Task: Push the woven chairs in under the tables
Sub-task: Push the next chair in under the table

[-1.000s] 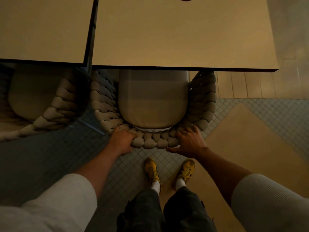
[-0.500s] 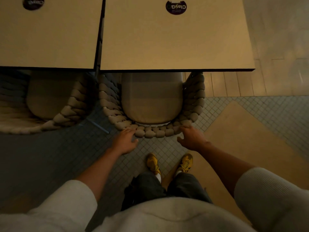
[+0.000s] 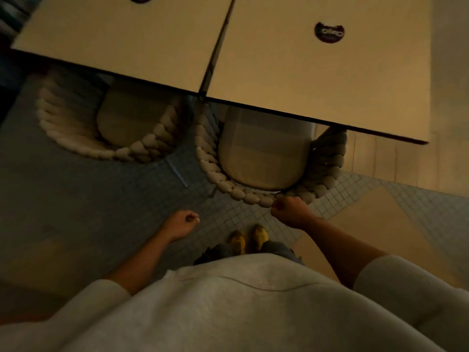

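Note:
Two woven chairs with thick braided rims stand partly under two tan tables. The right chair [image 3: 210, 171] has its cushion half under the right table [image 3: 291, 72]; its curved back sticks out toward me. The left chair [image 3: 142, 148] sits likewise under the left table [image 3: 121, 39]. My right hand [image 3: 289, 212] is curled into a loose fist just in front of the right chair's back rim, holding nothing; whether it touches the rim I cannot tell. My left hand [image 3: 180, 222] is also curled shut, off the chair, over the tiled floor.
Small grey floor tiles [image 3: 101, 199] lie under me, with a tan floor patch [image 3: 368, 224] at the right and wooden boards beyond. My yellow shoes [image 3: 250, 240] stand just behind the right chair. A dark round sticker [image 3: 329, 33] is on the right table.
Both hands have let go of the right chair's back rim and drawn back, curling shut. The view has tilted and swung left, showing more of the left chair.

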